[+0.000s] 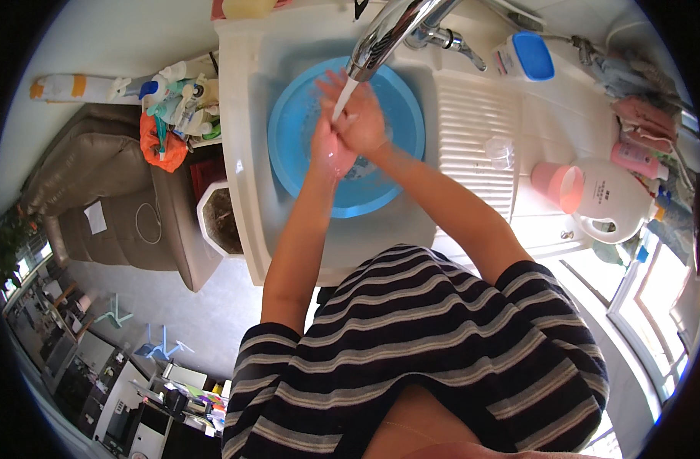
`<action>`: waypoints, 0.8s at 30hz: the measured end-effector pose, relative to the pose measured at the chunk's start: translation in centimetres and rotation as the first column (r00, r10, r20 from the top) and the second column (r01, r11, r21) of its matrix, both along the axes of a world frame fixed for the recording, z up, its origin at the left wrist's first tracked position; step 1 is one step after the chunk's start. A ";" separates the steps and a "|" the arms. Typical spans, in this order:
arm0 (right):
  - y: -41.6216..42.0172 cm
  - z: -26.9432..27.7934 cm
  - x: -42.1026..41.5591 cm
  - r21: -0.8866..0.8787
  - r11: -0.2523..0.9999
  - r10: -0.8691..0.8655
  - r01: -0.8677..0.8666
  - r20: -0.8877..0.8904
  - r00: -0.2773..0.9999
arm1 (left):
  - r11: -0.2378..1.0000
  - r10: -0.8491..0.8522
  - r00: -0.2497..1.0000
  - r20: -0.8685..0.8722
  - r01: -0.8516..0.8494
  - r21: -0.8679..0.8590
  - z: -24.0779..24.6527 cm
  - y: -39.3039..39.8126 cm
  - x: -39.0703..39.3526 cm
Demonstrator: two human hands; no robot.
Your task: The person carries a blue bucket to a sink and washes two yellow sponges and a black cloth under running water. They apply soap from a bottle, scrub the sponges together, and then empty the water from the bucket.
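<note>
My left hand (330, 152) and my right hand (364, 123) touch each other over a light blue plastic basin (278, 163). My right hand lies across the left one, and the fingers are spread and blurred; which fingers belong to which hand is partly hidden. From a chrome faucet (378, 40), a stream of water (344, 98) falls onto both hands. They look wet, with a small whitish spot that may be foam, and no object shows in either. The basin holds some water and sits inside a white sink (244, 132).
Right of the sink, a ribbed washboard surface (470, 126) bears a small clear plastic cup (499, 152). Beyond are a blue-lidded tub (532, 56), a pink cup (556, 186) and a white detergent jug (611, 201). Bottles (183, 103) crowd the left, above an octagonal planter (219, 221).
</note>
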State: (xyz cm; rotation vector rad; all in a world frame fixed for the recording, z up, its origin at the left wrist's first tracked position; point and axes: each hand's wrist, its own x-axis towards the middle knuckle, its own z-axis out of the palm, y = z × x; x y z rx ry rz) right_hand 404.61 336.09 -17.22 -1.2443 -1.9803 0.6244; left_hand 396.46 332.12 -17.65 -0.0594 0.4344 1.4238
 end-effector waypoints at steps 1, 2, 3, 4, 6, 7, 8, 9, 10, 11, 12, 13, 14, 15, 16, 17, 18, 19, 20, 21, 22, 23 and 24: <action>0.0 -0.3 0.6 -0.024 0.998 -0.064 0.065 0.045 0.997 | 0.980 -0.193 0.972 -0.131 0.199 0.030 0.9 -0.4 -0.4; 0.2 -0.3 1.4 -0.040 0.990 -0.132 0.136 0.094 0.987 | 0.976 -0.213 0.973 -0.085 0.216 0.029 2.4 -0.2 -0.2; 0.3 0.3 1.0 -0.053 0.982 -0.171 0.179 0.132 0.976 | 0.985 -0.172 0.982 -0.075 0.174 0.015 2.2 -0.3 -0.9; -0.2 0.8 0.4 -0.035 0.993 -0.107 0.110 0.075 0.991 | 0.991 -0.133 0.989 -0.065 0.133 0.001 2.0 -0.1 -1.7; -2.2 1.8 -0.6 0.013 1.000 0.012 -0.012 -0.027 1.000 | 0.991 0.034 0.983 0.182 -0.010 -0.132 1.8 0.0 -2.3; -2.5 2.2 -0.8 0.049 0.998 0.039 -0.038 -0.001 0.999 | 0.959 0.187 0.902 0.390 -0.082 -0.270 1.8 0.0 -2.3; -2.7 2.6 -0.9 0.084 0.994 0.063 -0.065 0.026 0.998 | 0.952 0.190 0.915 0.357 -0.083 -0.295 1.8 0.1 -2.1; -2.8 2.8 -0.9 0.121 0.988 0.086 -0.092 0.054 0.995 | 0.945 0.189 0.927 0.325 -0.082 -0.318 1.7 0.1 -2.0; -2.3 2.8 -0.5 0.123 0.992 0.019 -0.031 0.100 0.995 | 0.973 0.029 0.998 0.053 -0.015 -0.231 1.6 0.1 -1.6; -1.3 2.9 0.1 0.127 0.991 -0.047 0.029 0.144 0.988 | 0.984 -0.114 0.965 -0.235 0.076 -0.163 1.5 0.1 -1.3; -0.8 3.1 0.2 0.137 0.987 -0.104 0.080 0.177 0.979 | 0.989 -0.137 0.985 -0.107 0.142 0.043 0.3 0.1 -2.2; -0.8 3.5 -0.5 0.128 0.990 -0.083 0.066 0.130 0.988 | 0.954 -0.165 0.986 0.005 0.159 0.254 -1.8 -0.1 -4.1; -0.7 3.4 -0.4 0.115 0.991 -0.086 0.075 0.101 0.991 | 0.953 -0.173 0.984 0.048 0.155 0.262 -2.5 0.0 -4.4; -0.7 3.4 -0.6 0.103 0.992 -0.084 0.077 0.069 0.994 | 0.952 -0.175 0.981 0.086 0.146 0.269 -3.0 -0.2 -5.0; -1.0 3.3 -0.3 0.003 0.999 -0.054 0.054 -0.030 0.998 | 0.989 -0.133 0.990 0.054 0.129 0.073 -2.0 0.1 -4.4; -1.5 3.2 -0.2 -0.092 0.996 -0.031 0.019 -0.132 0.991 | 0.992 -0.104 0.994 -0.017 0.102 -0.069 -0.9 0.2 -3.7; -1.8 3.3 0.1 -0.181 0.983 -0.021 -0.022 -0.237 0.971 | 0.975 -0.094 0.991 -0.094 0.073 -0.208 1.1 0.4 -2.8; -1.7 2.9 1.1 -0.208 0.978 -0.043 -0.013 -0.263 0.964 | 0.956 -0.123 0.974 -0.191 0.065 -0.286 5.0 1.4 -0.5; -1.7 2.9 1.5 -0.231 0.973 -0.041 -0.031 -0.302 0.952 | 0.935 -0.136 0.945 -0.299 0.022 -0.353 7.5 1.7 0.4; -1.9 3.2 1.2 -0.249 0.966 -0.018 -0.074 -0.349 0.937 | 0.944 -0.140 0.954 -0.263 0.049 -0.327 7.3 1.5 -0.2; -2.1 3.5 0.9 -0.322 0.938 -0.017 -0.131 -0.419 0.908 | 0.951 -0.144 0.963 -0.227 0.072 -0.302 6.2 1.3 -1.1; -2.3 3.9 0.8 -0.389 0.902 -0.026 -0.189 -0.484 0.874 | 0.957 -0.152 0.970 -0.190 0.096 -0.275 5.1 1.1 -2.0; -2.4 4.2 0.9 -0.452 0.860 -0.051 -0.239 -0.541 0.839 | 0.965 -0.198 0.970 -0.138 0.168 -0.201 4.2 0.9 -2.6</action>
